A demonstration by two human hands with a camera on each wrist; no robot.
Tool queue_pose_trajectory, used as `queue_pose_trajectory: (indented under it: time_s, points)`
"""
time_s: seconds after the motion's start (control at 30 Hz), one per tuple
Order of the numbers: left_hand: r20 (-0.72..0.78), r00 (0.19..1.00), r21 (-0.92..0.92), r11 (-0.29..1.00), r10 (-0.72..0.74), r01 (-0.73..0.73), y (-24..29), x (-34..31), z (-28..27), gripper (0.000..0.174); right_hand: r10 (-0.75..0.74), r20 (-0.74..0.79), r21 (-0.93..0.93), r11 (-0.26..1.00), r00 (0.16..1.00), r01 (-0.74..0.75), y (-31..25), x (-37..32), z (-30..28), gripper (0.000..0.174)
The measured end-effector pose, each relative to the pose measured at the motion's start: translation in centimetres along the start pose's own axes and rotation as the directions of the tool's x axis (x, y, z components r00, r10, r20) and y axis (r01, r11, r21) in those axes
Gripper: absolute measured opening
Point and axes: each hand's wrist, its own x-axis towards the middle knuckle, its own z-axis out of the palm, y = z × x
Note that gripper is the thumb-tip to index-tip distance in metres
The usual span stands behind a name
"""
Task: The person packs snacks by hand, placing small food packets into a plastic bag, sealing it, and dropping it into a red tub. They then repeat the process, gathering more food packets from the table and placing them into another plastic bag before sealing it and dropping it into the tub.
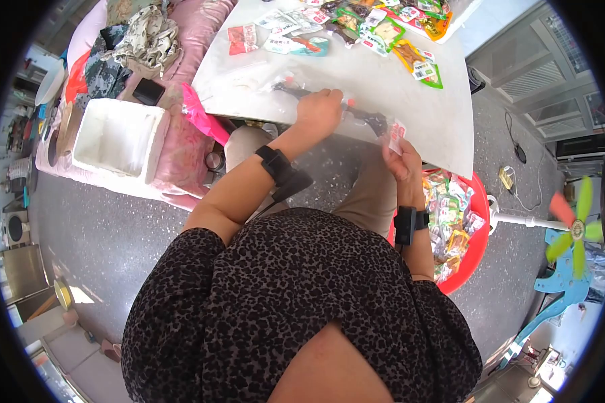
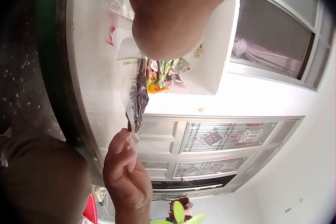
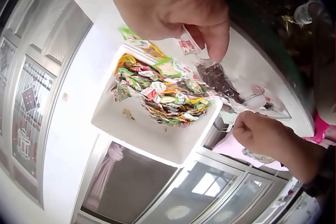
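Stretched between the hands over the table's near edge is a strip of clear plastic packets with dark contents (image 1: 368,121) (image 2: 138,95) (image 3: 220,81). The left hand (image 1: 319,113) (image 2: 170,16) (image 3: 266,139) is curled at the strip's middle, fingertips mostly hidden. At the other end, the right hand (image 1: 403,160) (image 2: 127,176) (image 3: 176,6) pinches the packaging between thumb and fingers, beside a white label with red print (image 1: 396,134) (image 3: 188,45). Loose clear plastic (image 1: 238,77) lies left of the strip.
Colourful packets (image 1: 383,30) lie at the table's back, some in a white foam box (image 2: 215,71) (image 3: 152,137). A red tub (image 1: 478,232) filled with packets stands at the right below the table. An empty-looking foam box (image 1: 117,138) sits left, near pink plastic (image 1: 202,117).
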Motion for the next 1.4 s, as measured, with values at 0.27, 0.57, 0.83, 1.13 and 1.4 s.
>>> queue_pose_trajectory:
  time_s: [0.27,0.57,0.83,1.13,1.4]
  points:
    - [-0.004,0.997,0.008,0.997,0.079,-0.079,0.8,-0.1,1.2,0.008,0.046,0.000,0.157,0.987,0.999,-0.045,2.6,0.6,1.4,0.027]
    - [-0.005,1.000,-0.066,0.998,0.007,-0.007,1.5,-0.8,0.8,0.010,-0.043,0.141,0.196,0.980,0.989,0.014,7.6,3.9,6.4,0.022]
    - [-0.087,0.992,-0.071,0.993,0.087,-0.093,0.5,-0.7,0.7,0.013,-0.002,0.240,-0.536,0.833,0.971,0.135,6.8,5.0,7.4,0.007]
    - [-0.089,0.996,-0.028,0.999,0.025,-0.028,-0.5,0.1,1.5,0.016,-0.308,0.440,-0.687,0.490,0.843,0.537,8.4,11.1,4.3,0.008]
    - [-0.102,0.995,-0.127,0.992,0.006,-0.019,-1.9,0.1,2.7,0.018,-0.111,0.121,-0.889,0.430,0.986,0.158,-0.6,9.1,12.1,0.015]
